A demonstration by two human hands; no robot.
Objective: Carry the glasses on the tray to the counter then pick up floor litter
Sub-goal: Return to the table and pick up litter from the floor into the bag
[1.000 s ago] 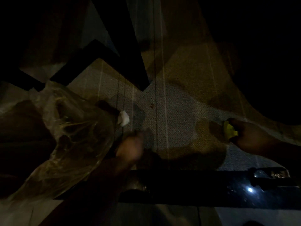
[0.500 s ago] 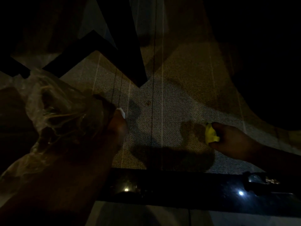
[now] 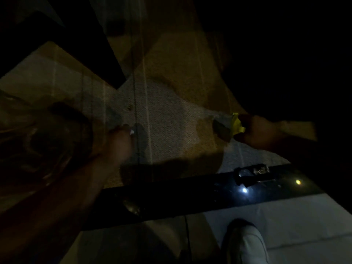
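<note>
The scene is very dark, over a grey and tan carpet (image 3: 167, 119). My left hand (image 3: 119, 143) is low over the carpet with its fingers closed on a small white scrap of litter (image 3: 131, 132). A clear plastic bag (image 3: 38, 138) hangs crumpled beside that arm on the left. My right hand (image 3: 257, 132) is at the right, gripping a crumpled yellow piece of litter (image 3: 236, 125) just above the floor. No tray or glasses are in view.
A glossy black strip (image 3: 190, 195) crosses the floor below my hands, with a small dark object (image 3: 251, 174) on it. Dark furniture legs (image 3: 89, 54) stand at the upper left. A white shoe (image 3: 245, 242) shows at the bottom.
My left hand reached the white scrap and closed on it. My right hand stayed shut on the yellow litter. The view shifted, bringing the shoe into sight.
</note>
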